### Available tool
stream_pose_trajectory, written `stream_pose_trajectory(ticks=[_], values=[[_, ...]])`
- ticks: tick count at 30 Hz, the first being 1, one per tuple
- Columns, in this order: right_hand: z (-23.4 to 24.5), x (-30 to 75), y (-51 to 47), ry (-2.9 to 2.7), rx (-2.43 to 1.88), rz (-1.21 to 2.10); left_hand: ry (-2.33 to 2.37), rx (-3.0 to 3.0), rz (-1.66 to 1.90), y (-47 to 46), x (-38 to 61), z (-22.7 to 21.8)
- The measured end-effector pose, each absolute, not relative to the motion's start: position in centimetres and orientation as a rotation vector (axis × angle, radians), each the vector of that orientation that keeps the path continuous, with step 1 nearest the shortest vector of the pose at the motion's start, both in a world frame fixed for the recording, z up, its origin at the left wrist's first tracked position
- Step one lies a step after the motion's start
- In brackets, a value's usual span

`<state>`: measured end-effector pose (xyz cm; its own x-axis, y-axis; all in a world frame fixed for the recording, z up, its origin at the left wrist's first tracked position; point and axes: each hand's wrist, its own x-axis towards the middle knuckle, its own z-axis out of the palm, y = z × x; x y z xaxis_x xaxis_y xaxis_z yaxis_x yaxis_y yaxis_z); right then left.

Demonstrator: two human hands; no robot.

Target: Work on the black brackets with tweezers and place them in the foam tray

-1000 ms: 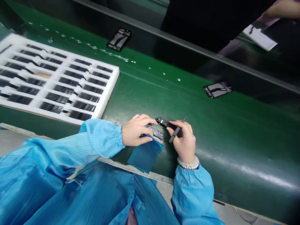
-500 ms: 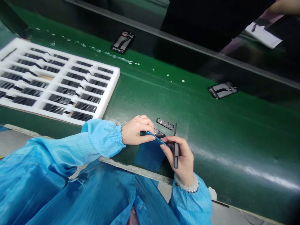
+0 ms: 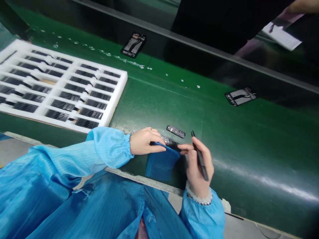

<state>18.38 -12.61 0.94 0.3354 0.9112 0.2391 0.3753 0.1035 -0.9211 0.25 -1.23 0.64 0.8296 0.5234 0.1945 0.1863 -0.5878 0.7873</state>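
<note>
My left hand (image 3: 144,141) rests on the green belt (image 3: 224,132) with its fingers closed on the near-left edge of a blue gridded sheet (image 3: 161,162). A small black part (image 3: 169,142) lies at the sheet's top edge, between my two hands. My right hand (image 3: 198,161) holds a black stick-like tool (image 3: 200,156) across its fingers, tip pointing away, while its fingertips pinch the sheet's right corner. A second small black part (image 3: 175,131) lies loose on the belt just beyond.
A white foam tray (image 3: 117,89) with several rows of black strips sits at the left. Two phone frames lie farther along the belt, one phone frame (image 3: 134,44) at the top and the other phone frame (image 3: 240,96) at the right. A metal rail (image 3: 154,182) edges the belt near me.
My right hand set the second black part down on the belt, drew back toward me and took the blue sheet's right corner. The tool swung to point away. The belt's phone frames drifted right.
</note>
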Motion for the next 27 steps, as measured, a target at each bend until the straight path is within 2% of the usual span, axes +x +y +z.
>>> stream_pose_trajectory(ticks=[5,9,15,27], values=[[0.5,19.0,-12.8,-1.052,-1.293,0.747,0.493,2.184,0.514,-1.1,0.3,0.4],[1.1,18.5,-12.7,-1.072,-1.334,0.877,0.495,2.179,0.46,-1.0,0.2,0.6],[1.7,18.3,-12.4,-1.232,-1.406,0.856,0.5,2.223,0.421,-1.0,0.2,0.8],[1.6,18.1,-12.2,-1.173,-1.493,0.945,0.488,2.298,0.448,-1.1,0.0,0.6]])
